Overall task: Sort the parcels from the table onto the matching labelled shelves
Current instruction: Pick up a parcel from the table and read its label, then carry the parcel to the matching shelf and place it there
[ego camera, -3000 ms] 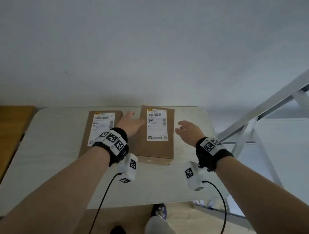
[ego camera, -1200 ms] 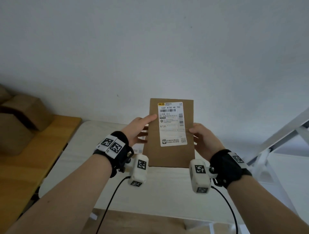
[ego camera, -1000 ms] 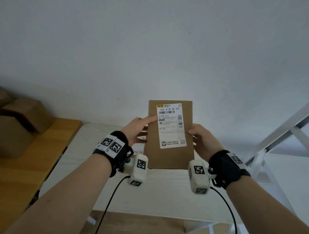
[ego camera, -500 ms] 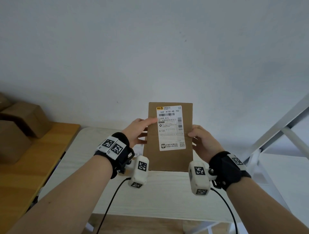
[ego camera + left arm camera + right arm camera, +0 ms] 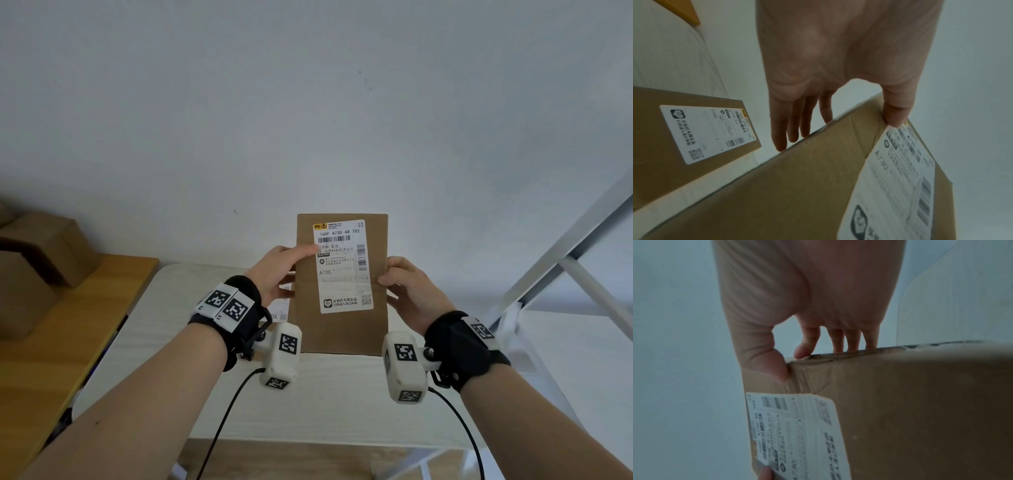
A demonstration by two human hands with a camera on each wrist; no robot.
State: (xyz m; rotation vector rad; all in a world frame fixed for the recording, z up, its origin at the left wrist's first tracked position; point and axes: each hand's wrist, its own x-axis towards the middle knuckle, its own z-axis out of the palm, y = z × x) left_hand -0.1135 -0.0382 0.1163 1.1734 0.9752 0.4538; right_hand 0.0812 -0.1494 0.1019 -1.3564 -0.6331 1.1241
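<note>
A flat brown cardboard parcel (image 5: 342, 322) stands upright above the white table (image 5: 191, 359), its white label (image 5: 342, 265) reading A730 facing me. My left hand (image 5: 279, 270) grips its left edge, thumb on the label and fingers behind. My right hand (image 5: 407, 287) grips the right edge, thumb in front and fingers behind. In the left wrist view a second parcel (image 5: 694, 138) labelled 1045 lies flat on the table, left of the held parcel (image 5: 797, 186). The right wrist view shows the held parcel (image 5: 900, 402) with my thumb at its corner.
A wooden surface (image 5: 51, 359) with brown cardboard boxes (image 5: 37, 263) adjoins the table on the left. The white metal frame of a shelf unit (image 5: 575, 260) rises at the right. A plain white wall lies behind.
Three seconds ago both hands were reaching for parcels lying flat on the table. The right one was then lifted upright. Over the last second it has stayed nearly still.
</note>
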